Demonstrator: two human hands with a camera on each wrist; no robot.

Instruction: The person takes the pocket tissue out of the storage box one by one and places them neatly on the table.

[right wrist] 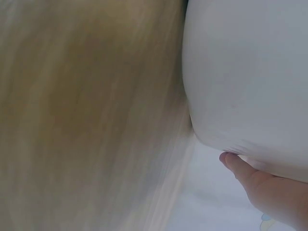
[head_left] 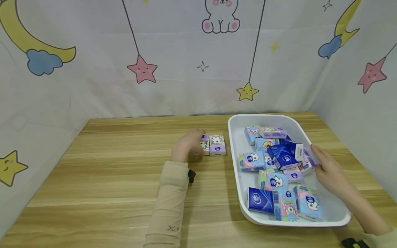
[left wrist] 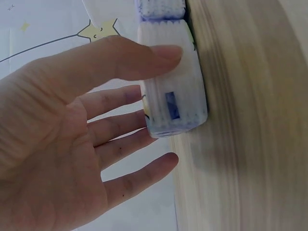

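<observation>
My left hand (head_left: 187, 144) straddles a purple and white tissue pack (head_left: 204, 145) on the table, fingers over its far edge and thumb at the near side. In the left wrist view, the thumb overlaps the white end of the pack (left wrist: 173, 101), and the other fingers stretch behind it, spread apart. Beside it lies a second, similar tissue pack (head_left: 217, 145). My right hand (head_left: 329, 168) rests with nearly straight fingers against the right side of a white tray (head_left: 234, 165). The right wrist view shows its fingertips touching the tray's outer wall (right wrist: 240, 86).
Several tissue packs lie jumbled in the tray, such as a dark blue pack (head_left: 283, 156) and a light blue pack (head_left: 310, 203). A wood-grain table (head_left: 108, 179) carries everything. Behind it hangs a white curtain (head_left: 180, 89) printed with stars and moons.
</observation>
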